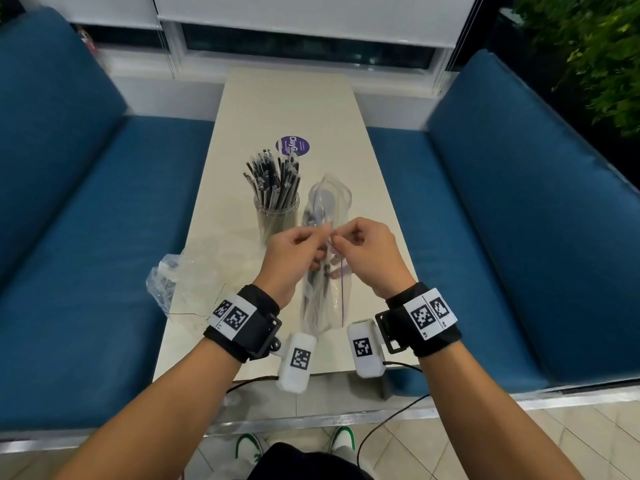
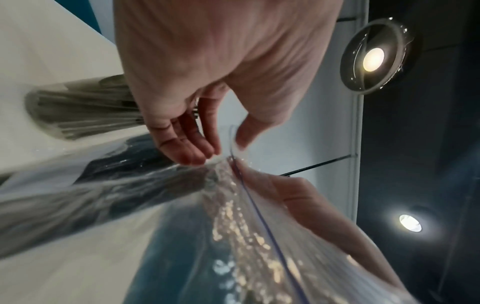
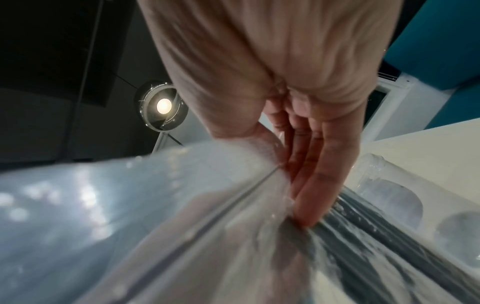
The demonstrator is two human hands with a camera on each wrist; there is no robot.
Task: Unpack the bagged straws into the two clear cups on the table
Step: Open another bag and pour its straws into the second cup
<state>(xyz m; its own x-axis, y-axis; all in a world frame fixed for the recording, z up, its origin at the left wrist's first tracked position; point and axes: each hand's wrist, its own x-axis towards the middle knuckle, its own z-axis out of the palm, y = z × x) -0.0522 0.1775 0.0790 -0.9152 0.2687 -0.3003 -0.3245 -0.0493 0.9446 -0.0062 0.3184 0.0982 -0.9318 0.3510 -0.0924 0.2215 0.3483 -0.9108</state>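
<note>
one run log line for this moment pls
step: opening zip bag | left hand: pinches bag top | right hand: pinches bag top | left cup: full of straws | empty bag: on table

Purple round sticker (image 1: 292, 146) on table (image 1: 284, 98) — reads "ClayG", cut off by straws; smaller print illegible.

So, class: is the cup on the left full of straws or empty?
Full. The left cup is packed with wrapped black straws fanning above its rim.

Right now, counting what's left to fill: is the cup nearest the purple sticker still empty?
No, that cup already stands packed with dark wrapped straws.
</note>
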